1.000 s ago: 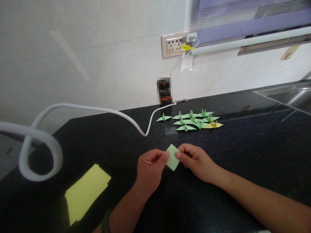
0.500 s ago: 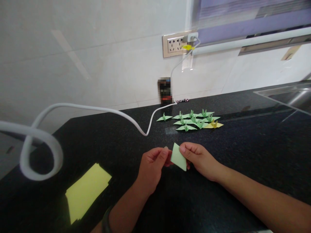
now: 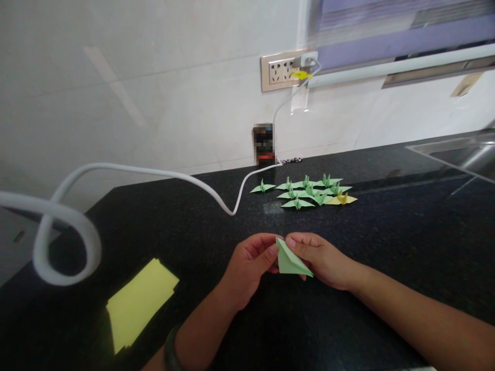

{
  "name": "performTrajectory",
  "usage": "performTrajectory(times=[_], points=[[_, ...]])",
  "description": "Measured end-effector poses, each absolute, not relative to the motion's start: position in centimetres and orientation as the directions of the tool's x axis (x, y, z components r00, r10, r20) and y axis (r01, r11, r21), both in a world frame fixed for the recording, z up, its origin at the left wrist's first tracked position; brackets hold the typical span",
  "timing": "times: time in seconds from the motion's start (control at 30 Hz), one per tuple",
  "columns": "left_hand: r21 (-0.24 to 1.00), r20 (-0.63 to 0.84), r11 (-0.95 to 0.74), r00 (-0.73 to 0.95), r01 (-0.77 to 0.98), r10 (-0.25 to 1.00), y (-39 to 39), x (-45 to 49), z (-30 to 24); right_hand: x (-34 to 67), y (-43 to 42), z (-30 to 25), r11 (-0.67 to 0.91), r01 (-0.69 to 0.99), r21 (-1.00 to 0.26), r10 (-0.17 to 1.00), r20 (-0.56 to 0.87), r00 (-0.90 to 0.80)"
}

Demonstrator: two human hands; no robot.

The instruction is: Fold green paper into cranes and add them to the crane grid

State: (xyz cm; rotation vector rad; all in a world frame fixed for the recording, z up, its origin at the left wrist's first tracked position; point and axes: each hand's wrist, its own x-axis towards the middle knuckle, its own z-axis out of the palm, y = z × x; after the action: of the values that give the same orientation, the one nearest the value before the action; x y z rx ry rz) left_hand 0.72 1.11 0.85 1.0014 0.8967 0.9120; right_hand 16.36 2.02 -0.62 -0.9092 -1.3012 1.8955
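A folded piece of light green paper (image 3: 291, 260) is held between my two hands, its layers slightly parted. My left hand (image 3: 253, 263) pinches its left edge between thumb and fingers. On the other side, my right hand (image 3: 319, 257) grips the upper right edge with the thumb on top; its other fingers are partly hidden behind the paper. Beyond my hands stand several green paper cranes (image 3: 297, 204) in a close group, with one yellow paper crane (image 3: 342, 199) at their right end. A stack of yellow paper sheets (image 3: 143, 306) lies to the left of my left hand.
A white cable (image 3: 185, 178) loops across the left side and runs up to a wall socket (image 3: 281, 72). A pixelated dark object (image 3: 264, 144) leans against the wall beside a beaded string (image 3: 293, 160). At the far right is a metal sink (image 3: 464, 152) in the black countertop (image 3: 201, 221).
The green paper has been turned, and a folded flap now shows on it. My left thumb has come onto its left edge, where before the right hand mainly held it.
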Motion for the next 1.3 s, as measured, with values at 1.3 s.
performTrajectory(times=[1.3], points=[[0.853,-0.393,0.475,0.335,-0.215,0.856,1.9,-0.4,0.9,18.8,3.7,0.5,0.715,0.182,-0.675,0.564,0.402,-0.722]])
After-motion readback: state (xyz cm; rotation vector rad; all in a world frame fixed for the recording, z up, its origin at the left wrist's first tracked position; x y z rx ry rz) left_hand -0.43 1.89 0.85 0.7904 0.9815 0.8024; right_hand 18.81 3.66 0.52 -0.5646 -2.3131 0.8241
